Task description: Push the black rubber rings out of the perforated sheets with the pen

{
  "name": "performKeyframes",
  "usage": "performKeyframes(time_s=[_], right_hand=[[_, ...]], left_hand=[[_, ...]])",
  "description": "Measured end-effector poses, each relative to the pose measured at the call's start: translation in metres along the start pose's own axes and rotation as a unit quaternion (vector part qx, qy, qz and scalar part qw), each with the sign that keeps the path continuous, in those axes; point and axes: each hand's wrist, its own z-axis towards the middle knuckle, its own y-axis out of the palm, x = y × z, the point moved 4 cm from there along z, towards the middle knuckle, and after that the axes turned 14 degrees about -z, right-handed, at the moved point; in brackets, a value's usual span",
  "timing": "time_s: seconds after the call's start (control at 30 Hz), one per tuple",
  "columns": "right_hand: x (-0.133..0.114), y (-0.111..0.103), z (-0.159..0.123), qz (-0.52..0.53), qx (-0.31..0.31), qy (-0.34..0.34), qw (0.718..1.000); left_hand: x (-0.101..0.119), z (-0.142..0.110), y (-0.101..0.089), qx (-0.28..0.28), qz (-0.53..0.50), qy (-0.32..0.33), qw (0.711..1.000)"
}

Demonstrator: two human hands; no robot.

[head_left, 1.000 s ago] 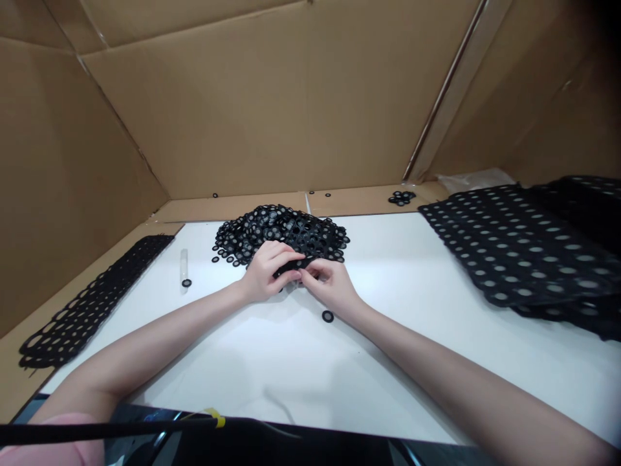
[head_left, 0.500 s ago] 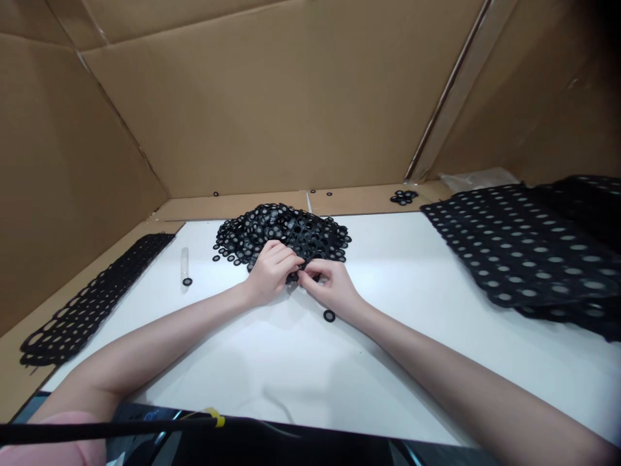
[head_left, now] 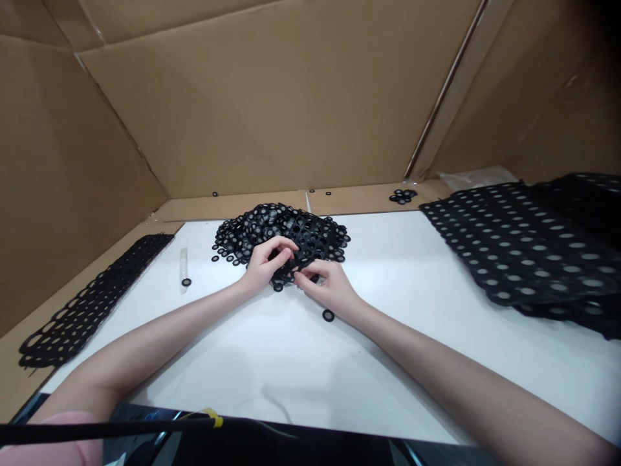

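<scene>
My left hand point(head_left: 262, 264) just let go mid-frame (thumb and fingers apart, empty-looking). So only my right hand point(head_left: 330, 282) pinched the black webbing point(head_left: 301, 260).

You are in what looks like a workshop or factory, at a white tabletop point(head_left: 233, 362) boxed in by tall brown cardboard panels point(head_left: 272, 97) left, front and right. Before you rises a large heap of small black ring-shaped pieces point(head_left: 262, 221); black sheets point(head_left: 528, 249) patterned with rows of circles lie stacked to your right, and a narrower, similarly patterned black strip point(head_left: 99, 298) lies to your left
</scene>
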Motion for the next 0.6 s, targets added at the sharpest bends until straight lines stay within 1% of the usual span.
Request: performKeyframes(time_s=[0.1, 0.17, 0.3, 0.4, 0.5, 0.6], right_hand=[[0.001, 0.002, -0.001, 0.004, -0.001, 0.001, 1.0], [0.002, 0.002, 0.0, 0.014, 0.002, 0.007, 1.0], [0.003, 0.0, 0.001, 0.047, 0.019, 0.025, 0.998], [0.004, -0.003, 0.002, 0.077, 0.033, 0.051, 0.995], [0.003, -0.005, 0.001, 0.092, 0.03, 0.057, 0.994], [0.001, -0.005, 0.0, 0.081, 0.025, 0.057, 0.995]], left_hand=[[0.009, -0.002, 0.006, -0.055, 0.03, 0.034, 0.997], [0.014, -0.004, 0.008, -0.069, 0.065, 0.058, 0.994], [0.018, -0.005, 0.008, -0.052, 0.092, 0.089, 0.99], [0.018, -0.005, 0.006, -0.043, 0.096, 0.095, 0.99], [0.017, -0.005, 0.005, -0.042, 0.105, 0.094, 0.989], [0.018, -0.006, 0.006, -0.052, 0.131, 0.11, 0.984]])
